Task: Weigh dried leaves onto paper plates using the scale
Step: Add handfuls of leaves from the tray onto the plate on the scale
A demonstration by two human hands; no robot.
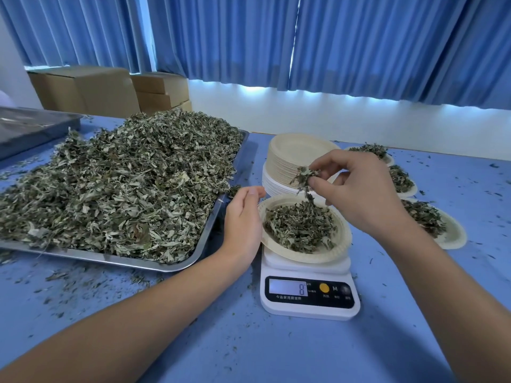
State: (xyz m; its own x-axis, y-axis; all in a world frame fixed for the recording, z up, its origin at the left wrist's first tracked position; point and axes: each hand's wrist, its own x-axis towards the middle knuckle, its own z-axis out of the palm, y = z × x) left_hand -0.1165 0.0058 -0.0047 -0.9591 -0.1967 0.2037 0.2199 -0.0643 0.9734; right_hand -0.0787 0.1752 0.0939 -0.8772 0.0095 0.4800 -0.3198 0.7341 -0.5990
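Pinching leaves (305, 175) above the plate (343, 244) on the scale (309, 308), the right hand (359, 194) may overshoot, while slack fingers (253, 192) of the left hand (243, 217) could nudge its rim.

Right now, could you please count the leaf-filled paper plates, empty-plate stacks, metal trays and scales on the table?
Leaf-filled plates: 4
Empty-plate stacks: 1
Metal trays: 2
Scales: 1
Total: 8
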